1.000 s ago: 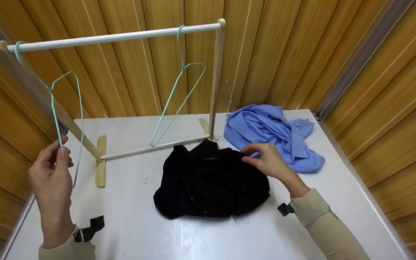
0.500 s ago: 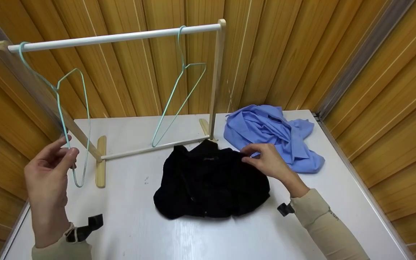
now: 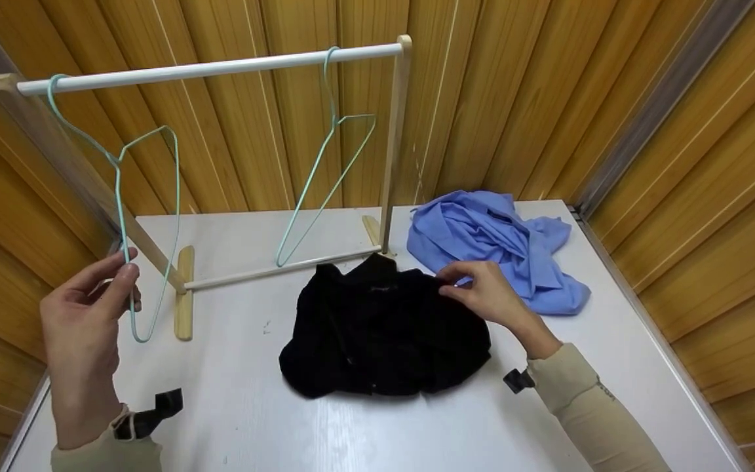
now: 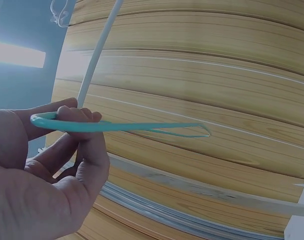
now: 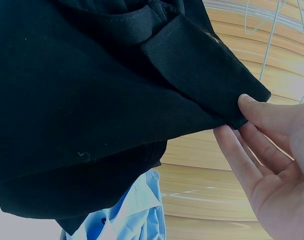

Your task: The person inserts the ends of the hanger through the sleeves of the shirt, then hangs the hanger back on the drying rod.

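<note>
My left hand (image 3: 86, 308) pinches the lower part of a mint-green wire hanger (image 3: 119, 196) between thumb and fingers; its hook loops over the left end of a white rod (image 3: 220, 67). In the left wrist view the hanger (image 4: 122, 127) stretches away from the fingertips. A crumpled black shirt (image 3: 384, 341) with a collar lies mid-table. My right hand (image 3: 487, 293) pinches its upper right edge; the right wrist view has the thumb on top of the black cloth (image 5: 192, 55) and fingers beneath it.
A second mint-green hanger (image 3: 317, 164) hangs near the rod's right end. The rack has wooden uprights (image 3: 396, 144) and a low crossbar (image 3: 279, 269). A crumpled blue shirt (image 3: 476, 229) lies at the back right. Wood-patterned walls (image 3: 515, 78) enclose the white table (image 3: 272, 419).
The left hanger's hook has slid right along the rod, and its frame has shifted right. My left hand has drifted slightly left. My right hand and the black shirt have stayed put.
</note>
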A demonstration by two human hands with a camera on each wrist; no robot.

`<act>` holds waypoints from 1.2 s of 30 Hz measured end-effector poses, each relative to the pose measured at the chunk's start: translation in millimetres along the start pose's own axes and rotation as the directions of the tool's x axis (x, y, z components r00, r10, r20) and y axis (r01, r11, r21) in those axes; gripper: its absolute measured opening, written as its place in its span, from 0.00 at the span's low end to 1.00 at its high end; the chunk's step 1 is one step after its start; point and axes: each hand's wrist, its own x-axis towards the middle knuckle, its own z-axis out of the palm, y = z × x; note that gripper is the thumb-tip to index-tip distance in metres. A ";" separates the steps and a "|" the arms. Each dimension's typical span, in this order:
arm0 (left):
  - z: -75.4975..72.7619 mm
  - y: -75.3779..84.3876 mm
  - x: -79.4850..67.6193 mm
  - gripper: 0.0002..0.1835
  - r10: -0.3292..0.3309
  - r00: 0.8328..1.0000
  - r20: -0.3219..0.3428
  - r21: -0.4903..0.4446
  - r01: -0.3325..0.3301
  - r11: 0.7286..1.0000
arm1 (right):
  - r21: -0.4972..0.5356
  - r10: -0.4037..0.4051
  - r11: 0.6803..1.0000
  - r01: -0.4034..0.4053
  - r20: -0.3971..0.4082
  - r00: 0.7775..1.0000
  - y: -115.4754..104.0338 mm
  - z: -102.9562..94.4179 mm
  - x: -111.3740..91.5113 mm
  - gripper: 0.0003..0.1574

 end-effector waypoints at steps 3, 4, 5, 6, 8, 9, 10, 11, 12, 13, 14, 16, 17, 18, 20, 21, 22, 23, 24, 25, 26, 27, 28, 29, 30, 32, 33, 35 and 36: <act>0.4 0.3 0.3 0.14 0.003 1.000 0.002 0.004 -0.003 1.000 | 0.007 0.007 1.000 -0.007 0.003 1.000 0.3 0.0 0.1 0.08; 0.6 0.3 0.5 0.14 0.005 1.000 0.003 0.002 -0.005 1.000 | 0.008 0.006 1.000 -0.006 0.003 1.000 0.5 0.0 0.0 0.08; 0.9 0.3 0.9 0.14 0.008 1.000 0.004 -0.001 -0.008 1.000 | 0.010 0.005 1.000 -0.005 0.004 1.000 0.7 0.0 0.0 0.08; 1.3 0.1 1.2 0.14 0.017 1.000 0.007 -0.004 -0.017 1.000 | 0.012 0.003 1.000 -0.003 0.003 1.000 0.9 -0.1 0.0 0.08; 2.0 -0.6 1.7 0.14 0.036 0.999 0.009 -0.017 -0.036 0.999 | 0.013 0.001 1.000 -0.001 0.004 1.000 1.3 0.1 -0.2 0.08; 2.4 -1.1 1.9 0.14 0.050 0.999 0.009 -0.022 -0.050 0.999 | 0.012 0.000 1.000 0.000 0.005 1.000 1.5 0.2 -0.2 0.08; 2.7 -1.5 2.0 0.13 0.059 0.998 0.006 -0.033 -0.059 0.998 | 0.009 0.000 1.000 0.000 0.007 1.000 1.6 0.3 -0.4 0.08; 3.2 -2.1 1.9 0.13 0.081 0.997 0.008 -0.036 -0.081 0.996 | 0.007 0.000 1.000 0.000 0.007 1.000 1.7 0.4 -0.5 0.08; 3.7 -2.7 1.8 0.13 0.102 0.995 0.009 -0.038 -0.102 0.994 | 0.005 0.000 1.000 0.000 0.008 1.000 1.6 0.4 -0.6 0.08; 4.0 -3.0 1.6 0.13 0.113 0.994 0.008 -0.037 -0.113 0.993 | 0.005 0.000 1.000 0.000 0.009 1.000 1.5 0.5 -0.8 0.08; 4.5 -3.4 1.4 0.12 0.127 0.992 0.009 -0.037 -0.127 0.991 | 0.004 0.001 1.000 -0.001 0.010 1.000 1.6 0.5 -1.0 0.08; 5.4 -4.0 1.4 0.12 0.148 0.989 0.016 -0.042 -0.147 0.988 | 0.003 0.002 1.000 -0.002 0.008 1.000 1.9 0.6 -1.2 0.08; 6.0 -4.3 1.4 0.11 0.161 0.987 0.020 -0.044 -0.161 0.986 | 0.002 0.001 1.000 -0.001 0.007 1.000 1.9 0.5 -1.3 0.09; 6.4 -4.3 1.5 0.11 0.163 0.986 0.022 -0.049 -0.161 0.986 | 0.001 0.000 1.000 0.000 0.005 1.000 2.0 0.5 -1.2 0.09; 7.2 -4.2 1.4 0.11 0.174 0.984 0.027 -0.055 -0.172 0.983 | -0.006 -0.005 1.000 0.005 0.000 1.000 2.3 0.4 -0.7 0.08; 7.4 -4.0 1.3 0.11 0.181 0.983 0.029 -0.060 -0.179 0.982 | -0.011 -0.010 1.000 0.010 -0.002 1.000 2.6 0.4 -0.5 0.08; 7.3 -3.9 0.9 0.11 0.187 0.982 0.030 -0.062 -0.185 0.981 | -0.013 -0.014 1.000 0.014 -0.004 1.000 2.6 0.6 -0.4 0.08; 7.4 -3.7 0.6 0.11 0.191 0.981 0.031 -0.065 -0.188 0.980 | -0.015 -0.017 1.000 0.016 -0.006 1.000 2.6 0.7 -0.2 0.08; 7.2 -3.2 0.2 0.12 0.193 0.981 0.031 -0.066 -0.191 0.979 | -0.015 -0.020 1.000 0.020 -0.008 1.000 2.8 0.8 0.0 0.08; 7.0 -2.6 -0.1 0.12 0.192 0.981 0.030 -0.066 -0.190 0.980 | -0.015 -0.024 1.000 0.024 -0.009 1.000 2.8 0.9 0.1 0.08; 6.9 -2.0 -0.4 0.12 0.189 0.981 0.030 -0.067 -0.187 0.980 | -0.012 -0.025 1.000 0.024 -0.009 1.000 2.7 0.8 0.1 0.08; 6.7 -1.3 -0.7 0.12 0.184 0.982 0.029 -0.068 -0.182 0.981 | -0.009 -0.024 1.000 0.024 -0.008 1.000 2.7 0.7 0.1 0.08; 6.5 -0.6 -1.0 0.12 0.177 0.984 0.027 -0.065 -0.175 0.982 | -0.004 -0.022 1.000 0.022 -0.006 1.000 2.4 0.6 0.1 0.09; 6.1 -0.1 -1.3 0.12 0.171 0.985 0.025 -0.059 -0.169 0.984 | -0.001 -0.021 1.000 0.021 -0.004 1.000 2.4 0.6 0.1 0.08; 5.6 0.2 -1.7 0.12 0.168 0.985 0.022 -0.048 -0.167 0.985 | 0.002 -0.017 1.000 0.017 -0.003 1.000 2.4 0.5 0.1 0.08; 4.5 0.7 -2.3 0.12 0.159 0.987 0.014 -0.024 -0.158 0.987 | 0.008 -0.005 1.000 0.005 0.002 1.000 2.2 0.4 0.1 0.08; 3.8 0.8 -2.5 0.11 0.153 0.988 0.009 -0.013 -0.152 0.988 | 0.009 -0.001 1.000 0.001 0.003 1.000 2.1 0.4 0.2 0.08; 2.1 0.4 -3.1 0.11 0.144 0.990 0.003 0.008 -0.144 0.990 | 0.010 0.003 1.000 -0.003 0.004 1.000 2.1 0.5 0.3 0.08; 1.1 -0.1 -3.2 0.11 0.138 0.990 0.001 0.018 -0.138 0.990 | 0.011 0.002 1.000 -0.002 0.004 1.000 2.1 0.5 0.0 0.08</act>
